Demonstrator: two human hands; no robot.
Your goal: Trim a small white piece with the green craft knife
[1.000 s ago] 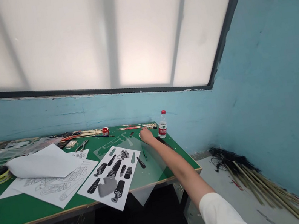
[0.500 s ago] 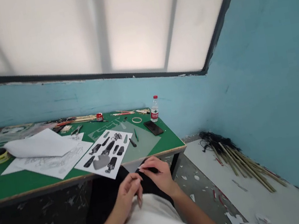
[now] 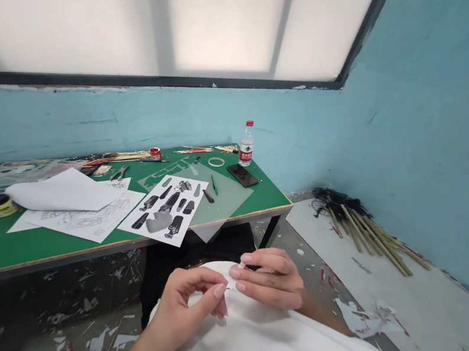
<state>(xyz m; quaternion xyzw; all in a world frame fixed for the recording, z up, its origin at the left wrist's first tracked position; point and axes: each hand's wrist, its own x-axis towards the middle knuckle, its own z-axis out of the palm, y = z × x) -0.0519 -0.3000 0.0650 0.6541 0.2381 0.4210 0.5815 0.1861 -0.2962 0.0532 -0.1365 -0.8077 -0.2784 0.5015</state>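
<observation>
Thumb and forefinger of the left hand (image 3: 188, 303) close toward each other just beside the bent fingers of the right hand (image 3: 274, 282), both held low over the white shirt (image 3: 263, 344). Between the fingertips I pick out a small pale scrap (image 3: 230, 284), but white on white beats my feed: I cannot tell which hand grips it, or how firmly. That is my first worry; a loosened pinch would drop it, and against the shirt or the floor litter (image 3: 95, 348) to the left of the hands I could easily lose it. Straight ahead of the hands, a printed sheet (image 3: 161, 235) and a translucent sheet (image 3: 233, 196) both overhang the near edge of the green table (image 3: 270, 202). Any bump at those corners could drag them, I judge, and shift the black cut-out (image 3: 208, 196) and green tool (image 3: 214, 185) lying over the translucent one. Farther ahead and rightward I see a pale ring (image 3: 216, 162), a phone (image 3: 242, 175) and an upright bottle (image 3: 246, 149), which a careless reach might topple. Ahead-left lie line drawings (image 3: 106, 215); sticks (image 3: 371, 239) rest low, well to the right.
</observation>
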